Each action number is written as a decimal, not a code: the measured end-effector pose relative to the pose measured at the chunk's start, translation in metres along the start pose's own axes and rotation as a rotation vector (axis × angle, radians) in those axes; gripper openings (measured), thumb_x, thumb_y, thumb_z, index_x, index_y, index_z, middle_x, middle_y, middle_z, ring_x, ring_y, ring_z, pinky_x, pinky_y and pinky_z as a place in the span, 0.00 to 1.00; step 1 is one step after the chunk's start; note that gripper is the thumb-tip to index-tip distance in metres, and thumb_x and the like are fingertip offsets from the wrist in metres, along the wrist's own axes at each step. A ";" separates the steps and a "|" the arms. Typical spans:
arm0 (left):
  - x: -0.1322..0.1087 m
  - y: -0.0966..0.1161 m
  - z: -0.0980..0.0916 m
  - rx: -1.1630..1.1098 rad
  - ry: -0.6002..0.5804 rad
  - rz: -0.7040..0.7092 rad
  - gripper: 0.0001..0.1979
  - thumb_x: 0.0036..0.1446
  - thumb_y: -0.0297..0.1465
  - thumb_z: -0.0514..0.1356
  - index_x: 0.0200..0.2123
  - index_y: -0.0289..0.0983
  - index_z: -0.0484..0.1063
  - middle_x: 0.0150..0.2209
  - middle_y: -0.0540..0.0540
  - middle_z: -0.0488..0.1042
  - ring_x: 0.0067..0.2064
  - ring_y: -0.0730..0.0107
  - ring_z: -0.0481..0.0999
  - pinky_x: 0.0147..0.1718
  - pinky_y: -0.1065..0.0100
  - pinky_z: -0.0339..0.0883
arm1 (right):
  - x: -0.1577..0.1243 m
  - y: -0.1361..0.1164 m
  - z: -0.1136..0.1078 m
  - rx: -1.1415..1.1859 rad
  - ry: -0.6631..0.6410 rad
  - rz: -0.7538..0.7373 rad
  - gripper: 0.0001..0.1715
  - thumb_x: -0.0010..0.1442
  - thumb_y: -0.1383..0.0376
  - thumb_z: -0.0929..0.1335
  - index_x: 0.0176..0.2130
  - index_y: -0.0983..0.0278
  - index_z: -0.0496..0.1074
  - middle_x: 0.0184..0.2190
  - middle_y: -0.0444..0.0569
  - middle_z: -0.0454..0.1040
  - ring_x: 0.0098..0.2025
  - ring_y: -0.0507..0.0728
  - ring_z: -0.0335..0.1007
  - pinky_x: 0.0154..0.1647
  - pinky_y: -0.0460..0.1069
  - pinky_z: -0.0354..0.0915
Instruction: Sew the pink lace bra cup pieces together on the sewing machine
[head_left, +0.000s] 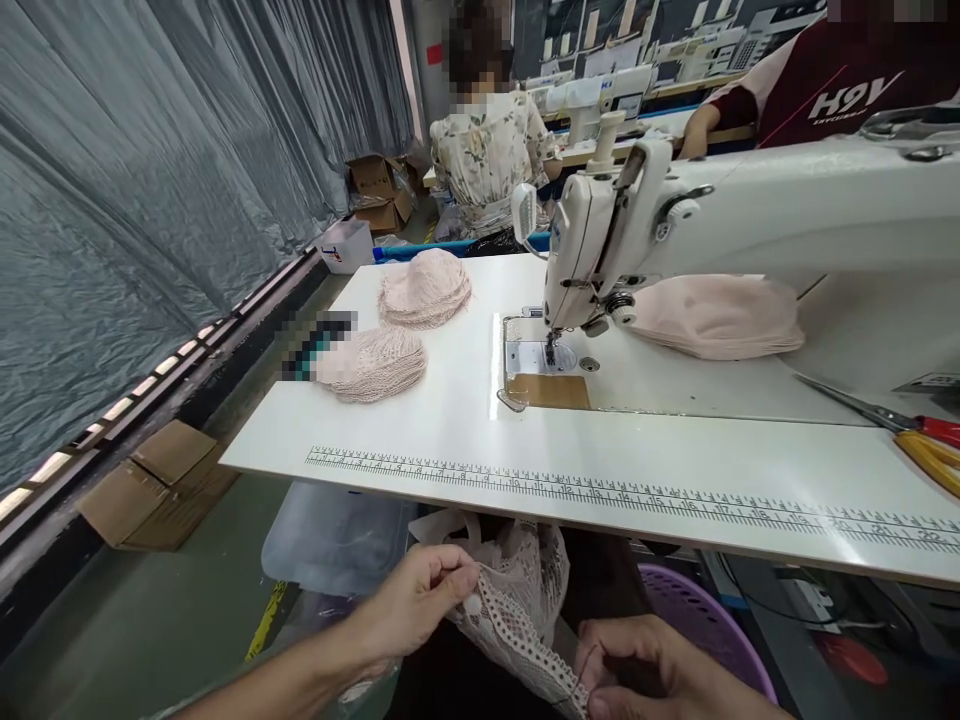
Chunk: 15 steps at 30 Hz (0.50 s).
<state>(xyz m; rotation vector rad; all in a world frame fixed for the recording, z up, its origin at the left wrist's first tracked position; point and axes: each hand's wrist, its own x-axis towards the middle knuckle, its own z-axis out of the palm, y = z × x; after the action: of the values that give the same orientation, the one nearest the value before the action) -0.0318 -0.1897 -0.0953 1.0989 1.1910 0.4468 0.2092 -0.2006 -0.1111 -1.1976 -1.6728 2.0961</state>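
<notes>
A strip of pale pink lace fabric (pixel 517 630) with a scalloped, holed edge hangs in front of the table, below its front edge. My left hand (pixel 420 600) pinches its upper left part between thumb and fingers. Lower right, my right hand (pixel 637 665) has its fingers closed on the other end of the lace. Between the hands the edge runs slanting down to the right. More of the lace bunches up behind, just under the table. Above stands a white sewing machine (pixel 600 240), its needle area over a metal plate (pixel 544 358).
On the white table (pixel 450 430) lie two stacks of pink lace pieces (pixel 426 290) (pixel 375 365), and a smooth pink stack (pixel 716 318) behind the machine head. Scissors (pixel 892 415) lie at the right. A purple basket (pixel 705 620) stands below. Two people sit beyond.
</notes>
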 end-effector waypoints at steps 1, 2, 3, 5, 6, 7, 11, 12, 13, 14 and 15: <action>0.000 -0.001 0.000 -0.014 -0.025 -0.006 0.25 0.52 0.51 0.58 0.26 0.33 0.68 0.24 0.53 0.61 0.28 0.75 0.58 0.29 0.72 0.51 | -0.002 0.000 -0.003 -0.010 -0.017 -0.003 0.15 0.51 0.55 0.69 0.25 0.64 0.68 0.23 0.41 0.64 0.28 0.51 0.59 0.32 0.45 0.57; 0.000 -0.002 0.000 -0.050 -0.049 -0.018 0.24 0.51 0.51 0.58 0.25 0.33 0.68 0.23 0.53 0.60 0.28 0.75 0.57 0.30 0.72 0.51 | -0.003 0.001 -0.005 -0.015 -0.021 -0.010 0.14 0.52 0.55 0.68 0.25 0.63 0.68 0.24 0.41 0.64 0.29 0.51 0.59 0.33 0.44 0.57; 0.000 -0.003 0.001 -0.098 -0.071 -0.033 0.24 0.50 0.51 0.60 0.25 0.33 0.68 0.23 0.53 0.59 0.28 0.75 0.57 0.30 0.72 0.51 | -0.005 0.002 -0.007 -0.019 -0.015 -0.024 0.14 0.53 0.55 0.68 0.26 0.63 0.68 0.25 0.41 0.64 0.30 0.51 0.60 0.33 0.44 0.58; 0.000 -0.006 0.002 -0.191 -0.083 -0.059 0.24 0.48 0.51 0.62 0.23 0.33 0.68 0.22 0.54 0.58 0.27 0.76 0.56 0.31 0.72 0.52 | -0.006 0.005 -0.009 -0.031 0.000 -0.054 0.15 0.55 0.54 0.67 0.27 0.62 0.67 0.26 0.41 0.63 0.31 0.51 0.60 0.34 0.44 0.59; 0.000 -0.008 0.003 -0.224 -0.080 -0.065 0.24 0.47 0.51 0.63 0.23 0.33 0.68 0.22 0.54 0.59 0.27 0.76 0.57 0.32 0.72 0.52 | -0.006 0.007 -0.010 -0.038 0.005 -0.066 0.16 0.56 0.52 0.66 0.27 0.61 0.66 0.26 0.41 0.63 0.31 0.51 0.60 0.34 0.44 0.60; 0.001 -0.010 0.004 -0.246 -0.081 -0.070 0.24 0.45 0.51 0.63 0.24 0.33 0.70 0.22 0.54 0.60 0.28 0.76 0.58 0.32 0.73 0.53 | -0.006 0.008 -0.011 -0.042 -0.002 -0.077 0.17 0.57 0.51 0.65 0.27 0.61 0.65 0.26 0.41 0.62 0.30 0.51 0.59 0.33 0.44 0.59; 0.004 -0.016 0.010 -0.298 -0.174 -0.106 0.27 0.40 0.48 0.68 0.36 0.31 0.75 0.27 0.48 0.70 0.31 0.72 0.68 0.34 0.71 0.59 | 0.001 0.009 -0.012 0.005 -0.036 -0.073 0.22 0.58 0.46 0.62 0.27 0.61 0.60 0.24 0.40 0.57 0.28 0.51 0.53 0.29 0.44 0.56; 0.005 -0.018 0.012 -0.308 -0.183 -0.109 0.26 0.41 0.47 0.68 0.36 0.31 0.76 0.27 0.47 0.72 0.32 0.71 0.69 0.35 0.71 0.60 | 0.003 0.010 -0.012 0.026 -0.034 -0.068 0.23 0.57 0.46 0.62 0.26 0.61 0.60 0.24 0.40 0.57 0.27 0.50 0.52 0.29 0.44 0.55; 0.007 -0.020 0.012 -0.324 -0.171 -0.105 0.24 0.42 0.46 0.68 0.35 0.31 0.76 0.28 0.46 0.73 0.32 0.71 0.70 0.35 0.71 0.61 | 0.004 0.010 -0.013 0.052 -0.032 -0.063 0.24 0.56 0.45 0.63 0.26 0.61 0.60 0.24 0.40 0.56 0.26 0.50 0.52 0.28 0.44 0.54; 0.009 -0.022 0.012 -0.353 -0.150 -0.101 0.22 0.44 0.45 0.68 0.33 0.30 0.76 0.28 0.45 0.73 0.32 0.71 0.71 0.35 0.72 0.61 | 0.006 0.012 -0.013 0.089 -0.036 -0.063 0.24 0.55 0.44 0.64 0.26 0.62 0.61 0.23 0.40 0.57 0.26 0.49 0.51 0.28 0.44 0.53; 0.010 -0.024 0.012 -0.397 -0.122 -0.101 0.21 0.45 0.44 0.67 0.32 0.31 0.76 0.29 0.45 0.74 0.32 0.71 0.72 0.35 0.72 0.62 | 0.007 0.014 -0.014 0.136 -0.053 -0.063 0.25 0.52 0.44 0.66 0.27 0.62 0.61 0.23 0.40 0.57 0.26 0.49 0.51 0.27 0.43 0.53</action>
<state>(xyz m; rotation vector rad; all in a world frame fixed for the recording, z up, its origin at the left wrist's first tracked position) -0.0234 -0.1974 -0.1212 0.7105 0.9921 0.5046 0.2187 -0.1912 -0.1272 -1.0445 -1.5392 2.1816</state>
